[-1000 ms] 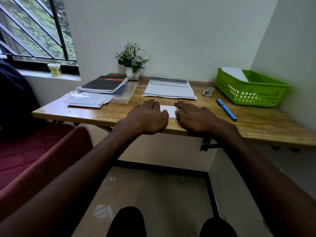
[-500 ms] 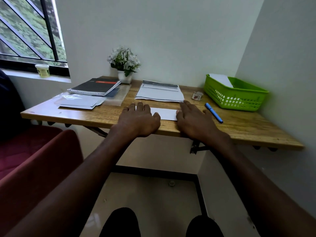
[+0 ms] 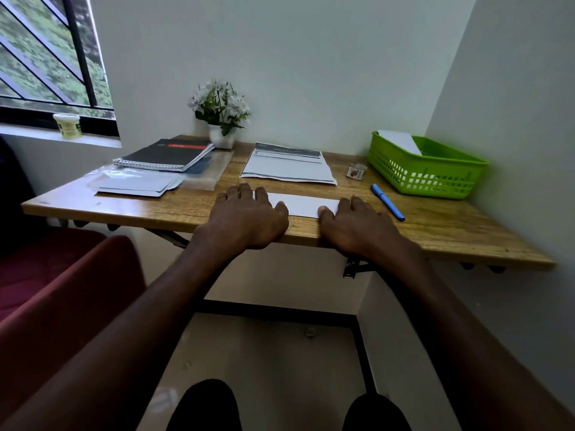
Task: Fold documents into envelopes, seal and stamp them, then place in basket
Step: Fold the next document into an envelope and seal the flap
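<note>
Spanning the white corner, wooden desk [image 3: 161,209].

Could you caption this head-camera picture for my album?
Both hands, left and right, press a white envelope flat on a wooden desk.

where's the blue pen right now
In the head view the blue pen lies on the desk at the right, between the right hand and the green basket.

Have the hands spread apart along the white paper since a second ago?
Yes. Left hand and right hand slid outward, baring more white paper between them.
</note>
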A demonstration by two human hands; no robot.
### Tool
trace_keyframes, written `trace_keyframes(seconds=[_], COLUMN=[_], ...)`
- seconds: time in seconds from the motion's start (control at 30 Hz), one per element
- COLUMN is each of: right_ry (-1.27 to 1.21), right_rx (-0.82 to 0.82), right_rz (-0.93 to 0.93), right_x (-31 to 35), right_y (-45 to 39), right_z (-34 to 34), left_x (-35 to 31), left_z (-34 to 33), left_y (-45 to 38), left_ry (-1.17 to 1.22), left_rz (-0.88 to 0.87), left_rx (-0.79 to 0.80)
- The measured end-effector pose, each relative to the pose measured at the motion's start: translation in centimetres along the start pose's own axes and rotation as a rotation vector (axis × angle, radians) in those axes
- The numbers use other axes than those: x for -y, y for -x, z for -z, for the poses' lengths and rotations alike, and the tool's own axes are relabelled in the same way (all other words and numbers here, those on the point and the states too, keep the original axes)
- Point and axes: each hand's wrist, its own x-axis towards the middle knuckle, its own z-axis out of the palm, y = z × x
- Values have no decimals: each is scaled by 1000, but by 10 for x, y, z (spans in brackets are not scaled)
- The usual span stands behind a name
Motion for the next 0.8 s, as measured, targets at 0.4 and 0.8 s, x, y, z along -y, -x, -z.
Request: trace_keyframes(seconds=[0.4, 0.8], right_ry=[-272, -1543], right_rx=[-226, -208], right_rz=[43, -110], right_x=[-4, 20], right_y=[-8, -77], right_z=[28, 42], left_x=[19, 13], left_z=[62, 27], left_y=[-43, -85], left_ry=[126, 1591], left_rz=[-130, 107], left_rx=[92, -119])
